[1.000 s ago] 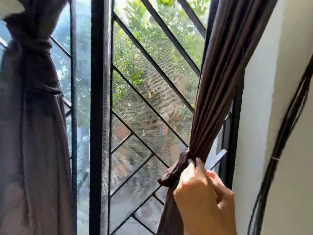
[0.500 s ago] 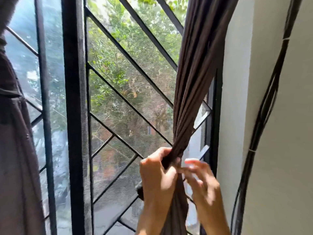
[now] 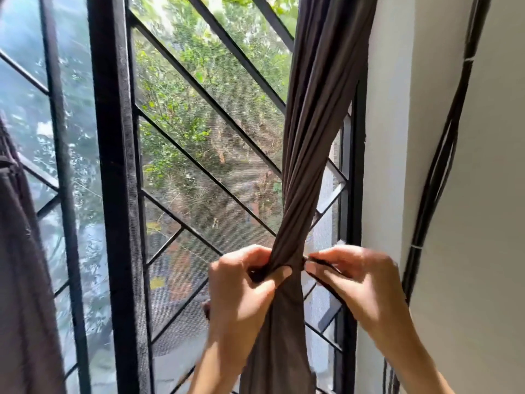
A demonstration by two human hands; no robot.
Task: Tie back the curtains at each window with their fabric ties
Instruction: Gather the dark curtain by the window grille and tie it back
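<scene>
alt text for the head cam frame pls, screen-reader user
Two hands gather a brown curtain at a barred window: the left hand grips the bunched fabric, the right hand pinches a thin dark tie beside it. Green trees show outside.

My left hand (image 3: 241,282) curls round the gathered curtain (image 3: 306,155), so my fingertips sink into its folds and I cannot see what they pinch. A dark scrap shows just below that hand, too small to name. My right hand (image 3: 352,280) pinches a thin dark strip (image 3: 326,282); where it runs behind the curtain is hidden. The curtain leaves the frame at top and bottom. At the left edge a second curtain (image 3: 20,280) is blurred and cut off. Both my forearms run out at the bottom.
</scene>
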